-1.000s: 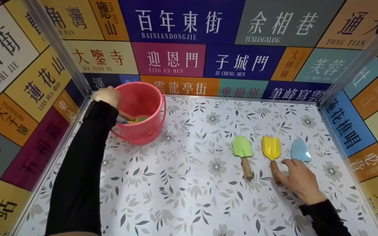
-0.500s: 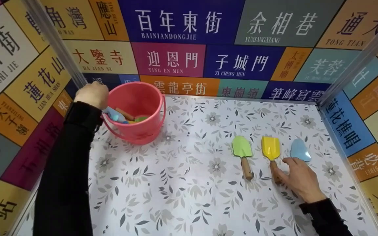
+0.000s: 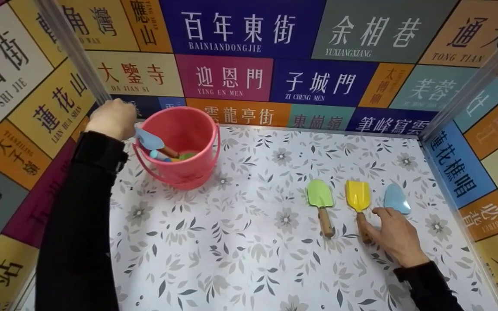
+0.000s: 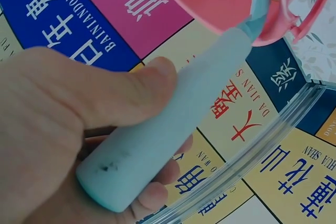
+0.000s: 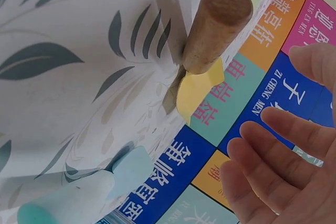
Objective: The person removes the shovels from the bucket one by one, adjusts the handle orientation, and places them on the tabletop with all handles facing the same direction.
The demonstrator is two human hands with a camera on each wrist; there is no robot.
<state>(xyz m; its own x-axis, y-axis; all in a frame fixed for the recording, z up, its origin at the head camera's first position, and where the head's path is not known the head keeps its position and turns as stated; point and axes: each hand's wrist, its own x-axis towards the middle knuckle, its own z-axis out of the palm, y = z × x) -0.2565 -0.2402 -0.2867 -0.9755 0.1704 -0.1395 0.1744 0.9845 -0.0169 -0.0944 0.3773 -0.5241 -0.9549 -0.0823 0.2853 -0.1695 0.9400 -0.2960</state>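
My left hand [image 3: 113, 119] grips the pale handle of a light blue hand trowel [image 4: 163, 124] at the left rim of a pink bucket [image 3: 188, 175]. The trowel's blade [image 3: 150, 139] reaches over the rim into the bucket. Inside lie a wooden handle [image 3: 169, 151], something green [image 3: 187, 156] and a blue piece, all partly hidden. My right hand [image 3: 396, 235] hovers with loose, parted fingers and holds nothing. Closest to it are a yellow shovel [image 3: 358, 196] with a wooden handle and another light blue trowel [image 3: 397, 199], whose handle the hand hides in the head view.
A green trowel [image 3: 319, 194] with a wooden handle lies left of the yellow shovel. White floral cloth [image 3: 231, 242] covers the surface. Sign-printed panels [image 3: 236, 26] wall in the back and both sides, with clear corner strips.
My left hand has moved left and slightly up from the bucket, drawing the trowel's handle outside the rim and bringing its blade into sight. The right hand has stayed in place.
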